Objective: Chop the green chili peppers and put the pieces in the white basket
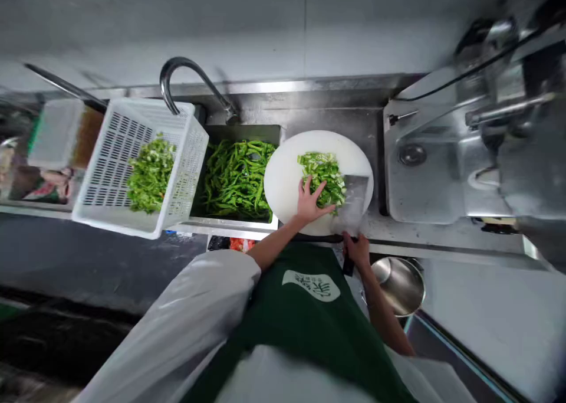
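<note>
Well to the left of your left hand (311,204) stood a white basket (119,161), with leafy greens (152,173) inside. A round white cutting board (283,179) lay beneath that hand, and a metal basin (259,133) of long green peppers (241,179) sat to its left. Just right of your right hand (357,249) was a steel pot (400,285). The cleaver (351,205) reached forward from your right hand, which was clamped around its handle. Chopped green vegetable (321,167) lay under and ahead of your left hand, whose fingers were spread apart.
</note>
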### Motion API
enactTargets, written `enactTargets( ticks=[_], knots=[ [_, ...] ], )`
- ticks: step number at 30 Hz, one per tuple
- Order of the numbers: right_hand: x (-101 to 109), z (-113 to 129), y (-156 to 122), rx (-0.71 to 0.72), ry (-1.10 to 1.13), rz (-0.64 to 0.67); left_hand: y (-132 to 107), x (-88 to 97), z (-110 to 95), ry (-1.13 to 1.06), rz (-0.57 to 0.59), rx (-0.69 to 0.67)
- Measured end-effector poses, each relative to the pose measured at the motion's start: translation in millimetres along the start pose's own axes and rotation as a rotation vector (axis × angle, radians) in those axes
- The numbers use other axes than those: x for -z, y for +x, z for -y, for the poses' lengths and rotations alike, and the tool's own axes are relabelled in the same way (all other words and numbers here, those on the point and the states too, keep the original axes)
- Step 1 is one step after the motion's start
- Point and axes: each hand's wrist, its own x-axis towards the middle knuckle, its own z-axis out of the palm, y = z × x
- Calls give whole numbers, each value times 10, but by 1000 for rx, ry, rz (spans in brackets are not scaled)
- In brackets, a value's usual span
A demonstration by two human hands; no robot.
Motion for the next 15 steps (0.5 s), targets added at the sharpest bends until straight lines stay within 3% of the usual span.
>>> enactTargets(
  ticks=[4, 7, 15],
  knots=[
    [-313, 345, 148, 81, 142, 63, -31, -126, -199, 32, 36, 20],
    [-446, 487, 146, 97, 224, 126, -39, -193, -302, 22, -23, 48],
    [-389, 498, 6, 59, 379, 249, -77, -219, -446, 13, -136, 41]
  ],
)
